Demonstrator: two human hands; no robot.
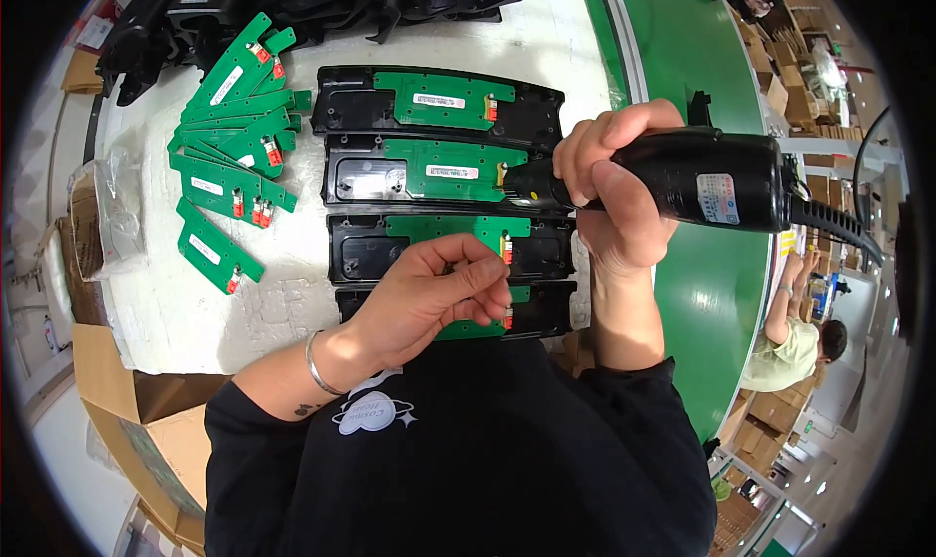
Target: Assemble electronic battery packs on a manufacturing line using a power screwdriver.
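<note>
My right hand (616, 192) is wrapped round a black corded electric screwdriver (697, 157), held sideways. Its nose points left and meets the right end of a green circuit board (414, 170), by the board's red-and-white connector; the bit itself cannot be made out. That board lies in the second of several black plastic housings (346, 157) lined up one below another, each with a green board in it. Over the two nearest housings hovers my left hand (419, 289), its fingers curled and thumb pressed to the fingertips. Whatever it pinches, if anything, is hidden.
Loose green circuit boards (224, 187) lie overlapped at the left on the white work surface (263, 313). More black plastic parts (283, 6) are heaped at the back. An open cardboard box (107, 382) stands lower left. Right, beyond a green surface (697, 304), another person (785, 357) works.
</note>
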